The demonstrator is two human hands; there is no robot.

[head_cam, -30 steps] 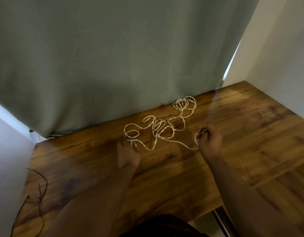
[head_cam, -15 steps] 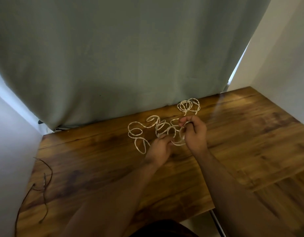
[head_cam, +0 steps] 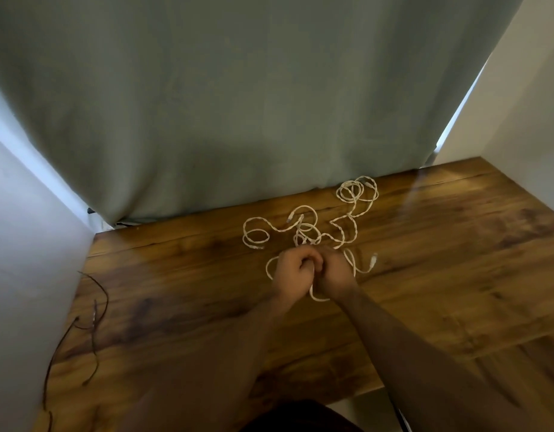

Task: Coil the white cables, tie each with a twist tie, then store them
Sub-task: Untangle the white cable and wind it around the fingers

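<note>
White braided cables (head_cam: 303, 227) lie tangled in loose loops on the wooden table (head_cam: 441, 260), near the grey curtain. A smaller ring of white cable (head_cam: 356, 191) sits at the back of the tangle. My left hand (head_cam: 293, 274) and my right hand (head_cam: 335, 269) are pressed together at the near edge of the tangle, both with fingers curled round cable strands. A loop hangs below the hands, and a free end with a plug (head_cam: 374, 260) lies just right of my right hand. How the strands run inside my fists is hidden.
A grey curtain (head_cam: 238, 104) hangs down to the back edge of the table. White walls close in on the left and right. A thin dark wire (head_cam: 95, 316) trails over the table's left side. The table's front edge runs near my forearms.
Both hands have come together and drawn toward me, gathering cable into a loop between them. The free plug end now lies right of my right hand. The camera view shifted slightly.
</note>
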